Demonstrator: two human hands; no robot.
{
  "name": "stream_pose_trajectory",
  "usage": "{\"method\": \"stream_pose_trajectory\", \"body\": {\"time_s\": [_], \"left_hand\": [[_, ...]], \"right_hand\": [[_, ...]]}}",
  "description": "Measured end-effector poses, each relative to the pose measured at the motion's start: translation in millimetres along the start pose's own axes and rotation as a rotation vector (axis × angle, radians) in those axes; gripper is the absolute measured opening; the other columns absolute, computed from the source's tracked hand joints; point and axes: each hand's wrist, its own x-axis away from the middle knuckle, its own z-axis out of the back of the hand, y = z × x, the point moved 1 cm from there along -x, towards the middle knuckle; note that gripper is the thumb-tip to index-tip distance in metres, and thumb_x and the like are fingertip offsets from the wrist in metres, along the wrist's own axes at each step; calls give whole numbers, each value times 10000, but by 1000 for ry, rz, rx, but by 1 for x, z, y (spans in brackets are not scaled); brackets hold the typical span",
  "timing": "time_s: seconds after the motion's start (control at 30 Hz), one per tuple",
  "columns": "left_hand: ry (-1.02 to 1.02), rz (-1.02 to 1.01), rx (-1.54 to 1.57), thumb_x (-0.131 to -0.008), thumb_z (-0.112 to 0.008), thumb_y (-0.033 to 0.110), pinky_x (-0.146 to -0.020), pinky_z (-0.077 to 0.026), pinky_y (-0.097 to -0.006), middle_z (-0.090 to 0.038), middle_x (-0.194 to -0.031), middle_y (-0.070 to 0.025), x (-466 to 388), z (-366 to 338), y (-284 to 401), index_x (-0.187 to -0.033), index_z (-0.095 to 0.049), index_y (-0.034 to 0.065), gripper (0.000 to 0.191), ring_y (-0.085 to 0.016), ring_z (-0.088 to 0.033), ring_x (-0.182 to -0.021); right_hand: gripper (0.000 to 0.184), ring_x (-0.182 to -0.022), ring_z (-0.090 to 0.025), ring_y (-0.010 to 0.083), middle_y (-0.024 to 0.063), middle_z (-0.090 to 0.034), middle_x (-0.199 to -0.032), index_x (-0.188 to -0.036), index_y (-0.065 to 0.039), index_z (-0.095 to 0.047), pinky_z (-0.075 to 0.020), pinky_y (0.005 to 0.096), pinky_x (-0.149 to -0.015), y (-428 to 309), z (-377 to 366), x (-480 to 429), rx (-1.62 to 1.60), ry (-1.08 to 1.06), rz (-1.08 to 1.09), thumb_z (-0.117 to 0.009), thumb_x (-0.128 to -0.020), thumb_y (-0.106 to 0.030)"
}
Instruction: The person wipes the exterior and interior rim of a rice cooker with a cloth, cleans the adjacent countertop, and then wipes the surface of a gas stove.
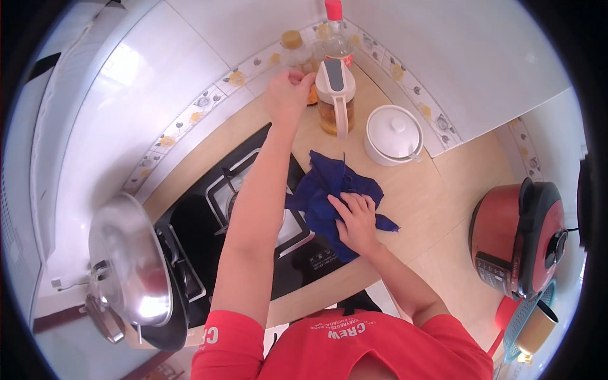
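Observation:
My left hand (289,95) reaches to the back corner, its fingers bent beside a glass oil jug (336,111) with a white handle and grey lid. Whether those fingers hold anything cannot be told. Behind them stand a jar with a yellow lid (291,40) and a clear bottle with a red cap (338,42). My right hand (356,221) rests, fingers spread, on a crumpled dark blue cloth (327,209), which lies across the hob's edge and the counter. A white lidded pot (394,135) stands right of the jug.
The black gas hob (190,223) lies under my left forearm. A wok with a domed metal lid (128,261) sits at its left. On the right are a red electric cooker (517,237), a blue-green basket (527,323) and a tan cup (536,327). Tiled walls bound the counter (418,204).

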Motion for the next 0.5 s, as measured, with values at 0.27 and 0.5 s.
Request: {"method": "stream_pose_trajectory", "body": {"time_s": [0.27, 0.5], "left_hand": [[185, -190, -6, -662, -819, 294, -787, -497, -338, -600, -1143, -167, -18, 7, -17, -1263, -443, 5, 765, -246, -622, -967], [-71, -166, 131, -665, -793, 173, -984, -419, -416, -458, -1316, -236, -34, 28, -27, -1433, -269, 39, 939, -323, -477, -1192]], "right_hand": [[599, -1082, -508, 295, 126, -546, -1152, -1214, -91, -575, -329, 422, -954, 2, 0, -3, -21, 5, -27, -659, -626, -12], [589, -1136, -511, 302, 150, -556, -1188, -1259, -76, -536, -345, 421, -988, 2, -53, -74, -56, 73, -21, -630, -687, 32]]}}
